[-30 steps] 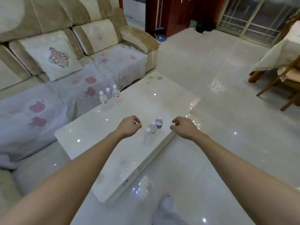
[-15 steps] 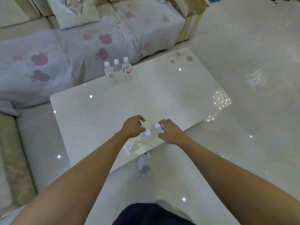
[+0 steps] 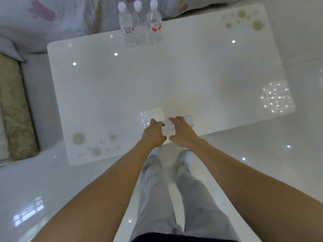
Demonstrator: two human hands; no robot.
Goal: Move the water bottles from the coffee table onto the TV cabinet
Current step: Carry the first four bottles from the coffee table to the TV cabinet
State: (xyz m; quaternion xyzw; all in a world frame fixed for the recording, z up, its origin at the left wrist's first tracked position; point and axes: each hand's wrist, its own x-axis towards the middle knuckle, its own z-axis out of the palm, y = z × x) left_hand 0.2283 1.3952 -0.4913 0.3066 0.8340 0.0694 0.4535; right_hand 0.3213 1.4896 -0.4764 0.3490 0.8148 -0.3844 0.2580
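Observation:
Three clear water bottles [image 3: 139,23] with white caps and red labels stand together at the far edge of the glossy white coffee table [image 3: 104,84]. At the near edge, more clear bottles are seen from straight above and look blurred. My left hand [image 3: 153,133] is curled around one bottle [image 3: 150,117], which it mostly hides. My right hand [image 3: 182,133] is curled over another bottle [image 3: 189,120]. A third bottle [image 3: 167,129] shows between the two hands. The TV cabinet is not in view.
A sofa with a flowered cover [image 3: 43,16] runs behind the table, and a beige sofa arm [image 3: 15,110] lies at the left. My legs in grey trousers [image 3: 157,189] stand against the table's near edge. Shiny floor tiles [image 3: 279,163] surround the table.
I have stepped up to the table and my view has tipped straight down. Both hands have closed in on the near bottles, the left one coming up beside the right.

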